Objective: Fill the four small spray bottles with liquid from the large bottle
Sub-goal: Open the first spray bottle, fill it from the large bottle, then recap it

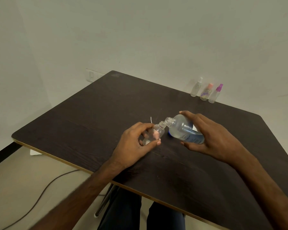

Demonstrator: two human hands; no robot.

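Observation:
My left hand (136, 143) grips a small clear bottle (154, 133) with its cap off, tilted with its neck up and to the right. My right hand (211, 136) holds the large clear bottle (184, 129) with a blue label, tipped to the left so its open mouth touches the small bottle's mouth. Three small spray bottles stand at the table's far right edge: one with a white top (196, 87), one with a pink top (206, 92), one with a purple top (215, 94). A thin white spray tube (151, 120) lies just behind the small bottle.
The dark wooden table (90, 117) carries a blue cap (169, 132) under the large bottle. A wall socket (91, 75) sits behind the table's far corner. A cable (45, 188) runs across the floor at the left.

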